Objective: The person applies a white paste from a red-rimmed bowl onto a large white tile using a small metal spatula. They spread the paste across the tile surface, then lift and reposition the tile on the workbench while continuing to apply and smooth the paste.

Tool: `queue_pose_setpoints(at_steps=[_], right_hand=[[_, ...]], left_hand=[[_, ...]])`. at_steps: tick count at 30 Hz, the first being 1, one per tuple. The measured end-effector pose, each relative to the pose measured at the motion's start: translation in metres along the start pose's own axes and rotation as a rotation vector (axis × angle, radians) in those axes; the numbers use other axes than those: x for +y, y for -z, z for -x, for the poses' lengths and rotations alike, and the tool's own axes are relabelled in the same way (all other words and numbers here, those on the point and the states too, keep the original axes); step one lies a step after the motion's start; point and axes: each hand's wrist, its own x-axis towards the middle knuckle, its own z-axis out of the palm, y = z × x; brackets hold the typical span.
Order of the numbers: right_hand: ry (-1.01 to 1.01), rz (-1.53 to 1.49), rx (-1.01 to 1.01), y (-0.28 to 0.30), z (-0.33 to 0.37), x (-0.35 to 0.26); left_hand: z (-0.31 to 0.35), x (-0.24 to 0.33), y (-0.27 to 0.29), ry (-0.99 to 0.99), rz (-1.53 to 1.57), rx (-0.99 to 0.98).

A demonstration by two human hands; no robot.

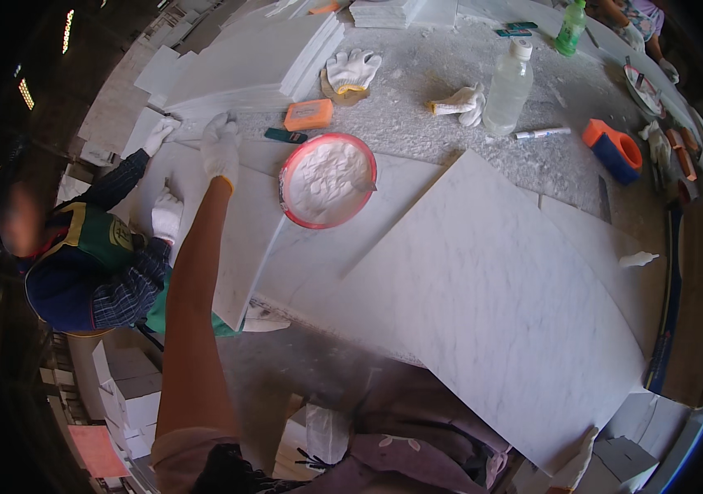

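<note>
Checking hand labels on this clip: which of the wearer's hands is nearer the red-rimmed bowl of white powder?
Left. The left hand rests on a slab just left of the bowl; the right hand is far off at the lower-right slab corner.

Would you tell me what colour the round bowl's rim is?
Red, around white powder; the bowl shows best in the head view.

Right hand [575, 471] is sitting at the lower edge of the frame, glove tip under the big marble slab [491, 305] corner, so its grip is not showing. Co-worker [80, 255] at mid left is getting blurred near the dark rim, and a second person [640, 20] at upper right is getting cut off by the frame edge. Small items [685, 156] along the right rim are reading too small and warped to identify.
</note>
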Motion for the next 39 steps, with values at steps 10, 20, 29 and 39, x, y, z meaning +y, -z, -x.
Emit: queue_pose_setpoints(at_steps=[10,20,29,39], right_hand=[[0.204,0.191,-0.214,0.034,-0.012,-0.005],[0.644,0.897,0.048,0.068,-0.063,-0.025],[0.615,0.765,-0.009,0.053,-0.096,-0.044],[0.626,0.691,0.058,0.041,-0.089,-0.036]], left_hand=[[0.277,0.104,-0.016,0.073,0.013,-0.429],[0.322,0.065,-0.016,-0.144,-0.445,-0.793],[0.318,0.052,0.003,-0.266,-0.864,-0.684],[0.331,0.043,0.008,-0.524,-0.82,-0.646]])
